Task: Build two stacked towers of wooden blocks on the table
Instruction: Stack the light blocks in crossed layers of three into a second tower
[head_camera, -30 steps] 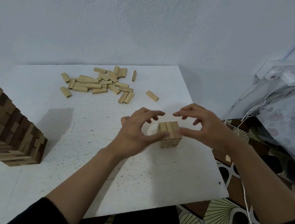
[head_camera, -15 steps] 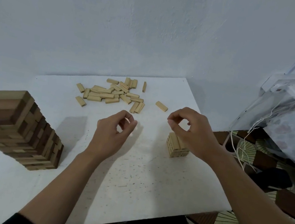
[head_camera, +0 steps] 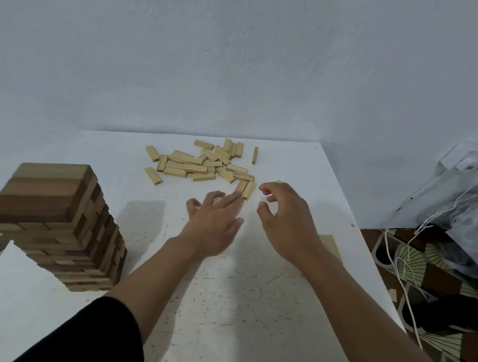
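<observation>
Reaching for loose blocks [head_camera: 201, 164] just beyond the hands: left hand [head_camera: 212, 222] outstretched, empty, fingertips at the nearest; right hand [head_camera: 287, 219] loosely curled, empty. Next: pinch one, carry back to the low tower [head_camera: 330, 246] beside the right wrist.

A person is working at a white table [head_camera: 248, 301] that is standing in the corner of what is looking like a room in a home. Plain, pale painted walls [head_camera: 247, 47] are meeting behind it, and a floor covering [head_camera: 437, 337] with a brown-and-cream fan pattern is showing on both sides. A white cable [head_camera: 397, 267] is trailing across it beside a clear plastic bag [head_camera: 472, 213], while toy blocks [head_camera: 201, 161] are lying loose near a tower [head_camera: 57, 219].
</observation>
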Demonstrator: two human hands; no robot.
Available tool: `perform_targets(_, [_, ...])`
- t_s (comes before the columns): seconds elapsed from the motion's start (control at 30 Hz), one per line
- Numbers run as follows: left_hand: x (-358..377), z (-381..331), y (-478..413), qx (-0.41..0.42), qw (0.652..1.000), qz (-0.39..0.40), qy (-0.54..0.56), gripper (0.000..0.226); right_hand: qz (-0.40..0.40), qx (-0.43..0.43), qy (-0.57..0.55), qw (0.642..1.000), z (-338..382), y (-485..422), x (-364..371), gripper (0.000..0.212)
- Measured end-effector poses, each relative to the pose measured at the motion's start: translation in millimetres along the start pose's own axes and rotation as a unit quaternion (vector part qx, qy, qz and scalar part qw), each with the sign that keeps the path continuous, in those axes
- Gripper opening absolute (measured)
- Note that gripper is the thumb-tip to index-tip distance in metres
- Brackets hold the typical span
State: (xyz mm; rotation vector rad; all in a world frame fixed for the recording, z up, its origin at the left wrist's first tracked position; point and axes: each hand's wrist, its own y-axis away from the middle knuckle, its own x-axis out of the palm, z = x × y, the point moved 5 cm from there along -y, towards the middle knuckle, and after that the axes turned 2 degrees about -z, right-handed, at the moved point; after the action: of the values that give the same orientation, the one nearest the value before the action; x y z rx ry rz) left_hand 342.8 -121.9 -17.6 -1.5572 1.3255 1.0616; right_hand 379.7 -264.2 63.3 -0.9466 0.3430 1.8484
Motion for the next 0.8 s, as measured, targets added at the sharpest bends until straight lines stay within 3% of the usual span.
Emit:
perform_targets(0.23, [-5.0, 24.0, 49.2, -0.035, 0.995, -0.089, 0.027, 0.044, 0.122, 0.028, 0.06, 0.99, 2.3, -18.0, 49.8, 0.051])
perform_targets(0.33, [-8.7, 30.6, 78.5, -0.061, 0.993, -0.087, 0.053, 0.048, 0.155, 0.024, 0.107, 0.982, 0.9, -22.4, 66.6, 0.054])
perform_targets(0.5, [-11.2, 31.7, 119.7, -0.065, 0.99, -0.072, 0.102, 0.05, 0.159, 0.025, 0.141, 0.977, -0.6, -20.7, 78.2, 0.059])
perform_targets(0.67, [-11.9, 30.7, 145.6, -0.052, 0.987, -0.073, 0.133, 0.052, 0.126, 0.051, 0.055, 0.989, -0.5, 10.6, 79.0, 0.057])
perform_targets(0.8, [-13.2, 29.4, 153.1, -0.05, 0.982, -0.082, 0.165, 0.053, 0.117, 0.025, 0.019, 0.993, 6.6, 53.8, 83.6, 0.054])
